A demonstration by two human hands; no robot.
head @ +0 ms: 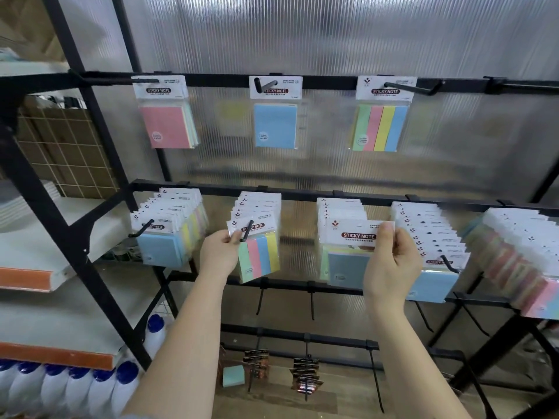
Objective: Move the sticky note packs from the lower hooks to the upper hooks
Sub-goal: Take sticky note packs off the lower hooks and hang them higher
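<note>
Head view. A black metal display rack [302, 81] stands before a ribbed translucent plastic panel [302, 34] and carries two rails of hooks. On the upper rail [329, 83] three single sticky note packs hang well apart: a pink square pack [165, 124] towards the left end, a blue square pack [274, 124] in the middle, and a four-colour striped pack [380, 127] to the right, each on its own black hook. The lower rail [302, 195] carries five full rows of packs.

The left hand [218, 256] pinches the white header card of the front striped green, pink, blue and yellow pack [259, 255] in the second row from the left; that pack sits on the tip of its black hook [246, 231]. The right hand [390, 267] grips, thumb in front, the right end of the white header card of a blue-grey square pack [348, 267] at the front of the third row; whether this pack is on its hook cannot be told.

At the left edge of the view, white shelves with orange front edges [57, 356] hold white bottles with blue caps [69, 388]. A lone light blue pad [233, 375] lies on the wooden floor below the rack.
</note>
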